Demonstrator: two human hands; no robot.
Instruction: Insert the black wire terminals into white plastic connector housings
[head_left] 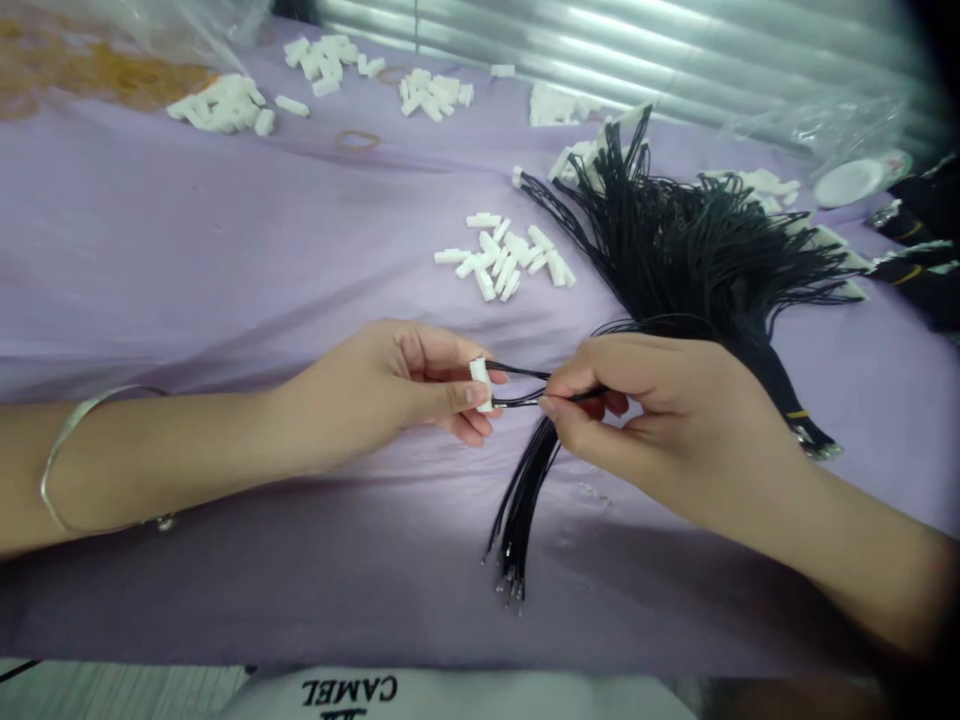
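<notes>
Between the thumb and fingers of my left hand (420, 385) is a white connector housing (481, 384), held upright. A few black wires (517, 402) run from its right side toward my right hand (645, 410). My right hand pinches these wires a short way from the housing. A bundle of loose black wires (525, 500) hangs below my right hand, with bare metal terminals at the ends. Just beyond my hands lies a small pile of white connector housings (502, 255).
A large heap of black wire harnesses (690, 240) spreads at the right. More white housings (225, 104) lie in piles along the back, near yellow rubber bands (97, 75). A white round lid-like object (849, 182) and clear plastic (847, 125) are at the far right. Purple cloth (187, 280) covers the table.
</notes>
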